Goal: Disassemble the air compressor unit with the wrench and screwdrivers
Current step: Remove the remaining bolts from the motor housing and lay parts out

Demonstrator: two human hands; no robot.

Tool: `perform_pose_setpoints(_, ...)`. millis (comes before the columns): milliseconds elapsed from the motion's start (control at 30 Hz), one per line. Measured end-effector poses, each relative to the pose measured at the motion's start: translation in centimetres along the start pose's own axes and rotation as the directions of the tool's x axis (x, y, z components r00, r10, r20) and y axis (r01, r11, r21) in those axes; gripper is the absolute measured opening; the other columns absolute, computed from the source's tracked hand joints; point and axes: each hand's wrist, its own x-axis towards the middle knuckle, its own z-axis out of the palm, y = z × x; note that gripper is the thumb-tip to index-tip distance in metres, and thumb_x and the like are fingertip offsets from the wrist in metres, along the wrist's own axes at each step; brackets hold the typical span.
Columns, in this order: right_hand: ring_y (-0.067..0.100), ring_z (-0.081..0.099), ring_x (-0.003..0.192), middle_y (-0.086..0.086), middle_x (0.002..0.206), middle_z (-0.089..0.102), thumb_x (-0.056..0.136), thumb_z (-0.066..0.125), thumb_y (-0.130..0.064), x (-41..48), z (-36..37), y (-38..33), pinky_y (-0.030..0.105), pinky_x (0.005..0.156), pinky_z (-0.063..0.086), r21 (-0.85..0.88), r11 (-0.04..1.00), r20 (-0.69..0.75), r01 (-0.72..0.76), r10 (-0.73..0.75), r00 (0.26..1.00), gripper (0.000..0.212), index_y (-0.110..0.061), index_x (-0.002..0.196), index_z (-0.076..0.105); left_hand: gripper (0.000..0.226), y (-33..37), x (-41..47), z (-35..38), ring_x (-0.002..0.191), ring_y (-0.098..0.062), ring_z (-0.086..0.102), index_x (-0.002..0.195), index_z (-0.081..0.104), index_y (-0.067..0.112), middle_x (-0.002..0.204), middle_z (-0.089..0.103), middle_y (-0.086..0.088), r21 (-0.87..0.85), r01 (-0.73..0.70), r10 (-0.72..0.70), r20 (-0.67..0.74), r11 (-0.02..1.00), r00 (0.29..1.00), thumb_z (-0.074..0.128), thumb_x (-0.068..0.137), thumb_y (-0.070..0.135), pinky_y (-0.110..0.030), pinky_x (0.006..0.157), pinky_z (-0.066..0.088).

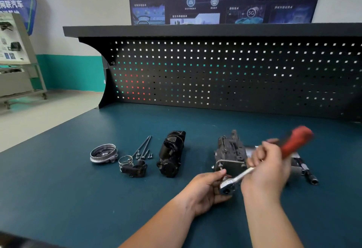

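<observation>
head view, grips outward: right hand (268,167) is closed round the shaft of the ratchet wrench (242,174) just below its red handle, which sticks up and to the right and is blurred, so a swing is probably under way; holding far from the head gives leverage on a tight fastener; left hand (205,191) cups the chrome ratchet head from below, thumb on top, its grip curled round it, apparently to keep the socket square on the bolt and stop it slipping off; the head sits at the near lower corner of the compressor body (231,153), the task's thing, which stands on the desk (78,189) just right of centre with its grey end plate facing the person; whether the socket is fully seated cannot be told, as the hands cover the joint; parts judged already removed lie in a row to the left, well apart from the work so they are neither knocked nor mixed: black motor housing (171,155), then long bolts (143,145) with short screws (149,156) beside them, a wire spring ring (125,160) touching a small black fitting (137,169), and a silver end cap (102,153) furthest out; spare sockets (309,173) lie to the right, near the working hand for a quick change; behind all stands a bare pegboard (215,75).
</observation>
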Motion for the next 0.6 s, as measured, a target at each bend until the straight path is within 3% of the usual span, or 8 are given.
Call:
perform_pose_setpoints(67, 0.001, 0.036, 0.040, -0.013, 0.046, 0.045, 0.082, 0.056, -0.007, -0.7, 1.6, 0.9, 0.015, 0.040, 0.030, -0.256, 0.954, 0.231, 0.157, -0.097, 0.968, 0.022, -0.027, 0.074, 0.051, 0.014, -0.1, 0.2, -0.1, 0.065, -0.011, 0.066, 0.082, 0.065, 0.010, 0.073, 0.069, -0.002, -0.019, -0.025, 0.025, 0.016, 1.000, 1.000, 0.056, 0.091, 0.013, -0.027, 0.066, 0.057)
perform_pose_setpoints(100, 0.001, 0.039, 0.042, -0.014, 0.050, 0.048, 0.078, 0.060, -0.016, -1.2, 2.3, 1.6, 0.016, 0.043, 0.033, -0.390, 0.878, 0.374, 0.276, -0.122, 0.919, 0.016, -0.029, 0.074, 0.053, 0.017, -0.2, 0.2, -0.2, 0.063, -0.011, 0.066, 0.079, 0.066, 0.010, 0.070, 0.068, -0.002, -0.036, -0.038, 0.039, 0.021, 0.999, 0.999, 0.053, 0.091, 0.007, -0.027, 0.064, 0.057)
perform_pose_setpoints(200, 0.002, 0.046, 0.050, -0.016, 0.057, 0.053, 0.081, 0.065, -0.028, -2.5, 3.7, 3.9, 0.016, 0.049, 0.034, -0.547, 0.551, 0.733, 0.630, -0.049, 0.679, 0.020, -0.032, 0.075, 0.047, 0.030, 0.0, 0.2, -0.2, 0.057, -0.014, 0.062, 0.062, 0.068, 0.012, 0.062, 0.064, -0.004, -0.134, -0.046, 0.050, 0.025, 0.990, 0.998, 0.054, 0.087, 0.002, -0.025, 0.057, 0.053)
perform_pose_setpoints(267, 0.006, 0.048, 0.055, -0.010, 0.058, 0.051, 0.088, 0.061, -0.029, -3.3, 4.2, 5.2, 0.020, 0.050, 0.033, -0.550, 0.392, 0.815, 0.738, 0.058, 0.577, 0.017, -0.030, 0.081, 0.045, 0.015, 0.2, 0.2, -0.1, 0.056, -0.017, 0.063, 0.063, 0.064, 0.009, 0.059, 0.061, -0.005, -0.219, -0.021, 0.025, 0.015, 0.975, 1.000, 0.064, 0.079, 0.011, -0.024, 0.053, 0.052)
perform_pose_setpoints(333, 0.012, 0.048, 0.059, -0.007, 0.063, 0.050, 0.090, 0.058, -0.029, -3.4, 4.6, 5.8, 0.030, 0.052, 0.033, -0.554, 0.348, 0.823, 0.756, 0.096, 0.559, 0.012, -0.026, 0.087, 0.047, 0.013, 0.3, 0.3, -0.2, 0.054, -0.018, 0.064, 0.068, 0.059, 0.006, 0.058, 0.060, -0.006, -0.233, -0.023, 0.023, -0.004, 0.972, 1.000, 0.067, 0.073, 0.015, -0.022, 0.049, 0.051)
perform_pose_setpoints(467, 0.000, 0.047, 0.054, -0.015, 0.057, 0.052, 0.083, 0.066, -0.024, -3.0, 4.0, 4.7, 0.013, 0.052, 0.033, -0.511, 0.570, 0.738, 0.644, -0.093, 0.668, 0.020, -0.032, 0.078, 0.048, 0.013, 0.1, 0.7, -0.7, 0.060, -0.020, 0.058, 0.069, 0.062, 0.006, 0.064, 0.057, -0.010, -0.208, -0.083, 0.084, -0.006, 0.975, 0.996, 0.061, 0.082, 0.002, -0.026, 0.054, 0.050)
perform_pose_setpoints(533, -0.002, 0.046, 0.051, -0.016, 0.057, 0.054, 0.075, 0.066, -0.024, -2.8, 3.1, 3.3, 0.011, 0.053, 0.036, -0.452, 0.756, 0.522, 0.474, -0.207, 0.827, 0.014, -0.032, 0.072, 0.055, 0.012, 0.0, 0.8, -0.6, 0.061, -0.021, 0.054, 0.072, 0.062, 0.005, 0.066, 0.056, -0.012, -0.137, -0.106, 0.099, -0.059, 0.985, 0.993, 0.058, 0.083, 0.000, -0.030, 0.057, 0.047)
perform_pose_setpoints(600, 0.001, 0.039, 0.041, -0.013, 0.049, 0.047, 0.077, 0.060, -0.012, -1.5, 1.4, 2.1, 0.016, 0.043, 0.033, -0.197, 0.960, 0.158, 0.200, -0.171, 0.973, 0.017, -0.026, 0.068, 0.054, 0.018, 0.0, 1.0, -0.4, 0.060, -0.017, 0.058, 0.073, 0.064, 0.004, 0.066, 0.063, -0.008, -0.103, -0.114, 0.103, -0.109, 0.988, 0.989, 0.056, 0.090, 0.008, -0.028, 0.059, 0.048)
